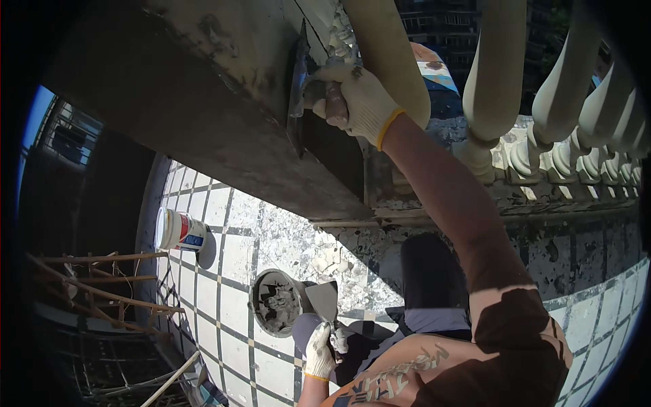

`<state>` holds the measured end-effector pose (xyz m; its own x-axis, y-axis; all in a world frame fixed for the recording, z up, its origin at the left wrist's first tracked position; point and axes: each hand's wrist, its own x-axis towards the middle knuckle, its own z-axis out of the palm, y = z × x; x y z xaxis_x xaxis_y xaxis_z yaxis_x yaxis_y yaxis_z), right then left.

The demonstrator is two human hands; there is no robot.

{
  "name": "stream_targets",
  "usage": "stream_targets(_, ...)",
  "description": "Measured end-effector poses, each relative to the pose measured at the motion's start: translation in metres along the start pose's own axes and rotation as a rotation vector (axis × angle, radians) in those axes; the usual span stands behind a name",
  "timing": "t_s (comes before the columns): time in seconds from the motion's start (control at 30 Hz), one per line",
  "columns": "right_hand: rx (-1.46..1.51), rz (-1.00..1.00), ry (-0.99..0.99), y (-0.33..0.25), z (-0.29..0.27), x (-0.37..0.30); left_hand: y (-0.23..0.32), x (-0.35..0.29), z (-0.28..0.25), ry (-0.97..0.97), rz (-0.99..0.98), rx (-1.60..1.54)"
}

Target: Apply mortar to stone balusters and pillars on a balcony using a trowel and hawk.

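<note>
My right hand [356, 102], in a pale knit glove with a yellow cuff, is closed round the handle of a plastering trowel [297, 95]. The trowel's long blade is seen nearly edge-on, against the side of a grey plastered pillar [237, 169]. Low in front of me, my left hand [319, 349], gloved the same way, is closed on a trowel with a broad grey blade [323, 298]; its handle is mostly covered by my fingers. Beside that blade stands a bucket [255, 308] holding lumpy grey mortar [278, 304].
Cream balusters [498, 74] line the right side above a low, worn ledge [461, 197]. A white bucket [180, 230] stands on the tiled floor [234, 325], which has crumbled debris [325, 261] near the pillar. A wooden frame [108, 278] is at left.
</note>
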<state>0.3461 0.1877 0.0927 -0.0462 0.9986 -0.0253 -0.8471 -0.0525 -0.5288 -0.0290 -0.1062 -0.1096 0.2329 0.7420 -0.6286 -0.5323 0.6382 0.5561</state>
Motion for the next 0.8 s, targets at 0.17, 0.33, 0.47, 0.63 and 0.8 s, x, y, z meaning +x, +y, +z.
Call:
stream_targets(0.17,0.008,-0.136,-0.019,-0.028,0.048,0.013,0.003,0.002,0.004,0.061,0.057,0.026)
stream_targets(0.33,-0.762,-0.800,-0.261,-0.059,0.049,0.027,0.002,0.006,0.012,0.089,0.071,0.045)
stream_targets(0.47,-0.827,-1.041,-0.433,-0.046,0.038,-0.006,-0.002,0.006,0.016,0.060,0.076,0.033)
stream_targets(0.63,-0.367,-0.488,-0.222,-0.037,0.013,-0.016,-0.008,0.005,0.027,0.072,0.073,0.054)
stream_targets(0.8,-0.600,-0.474,-0.194,-0.021,0.025,-0.007,-0.017,-0.002,0.026,0.104,0.082,0.070)
